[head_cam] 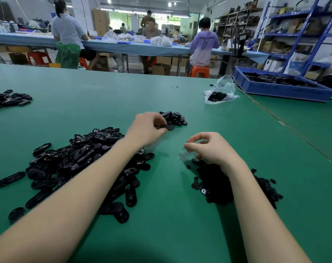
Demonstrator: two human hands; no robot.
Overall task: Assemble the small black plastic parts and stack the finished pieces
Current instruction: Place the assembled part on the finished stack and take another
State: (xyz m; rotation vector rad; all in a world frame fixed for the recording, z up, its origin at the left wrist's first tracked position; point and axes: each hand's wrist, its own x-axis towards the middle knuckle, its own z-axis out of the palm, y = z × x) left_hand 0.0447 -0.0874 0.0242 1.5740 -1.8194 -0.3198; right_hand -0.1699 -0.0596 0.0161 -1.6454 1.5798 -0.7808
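A big heap of black oval plastic parts (76,158) lies on the green table (104,95) at the left. A heap of small round black parts (218,183) lies at the right, under my right wrist. My left hand (148,128) pinches one black oval piece (169,127) right beside a small stack of finished pieces (174,117). My right hand (208,147) hovers over the near edge of the round-part heap with fingers loosely curled; nothing shows between them.
A clear plastic bag of black parts (220,92) lies at the far right. A blue tray of black parts (279,84) stands behind it. Another pile of oval parts (9,99) lies at the far left. People sit at a blue table (123,46) beyond.
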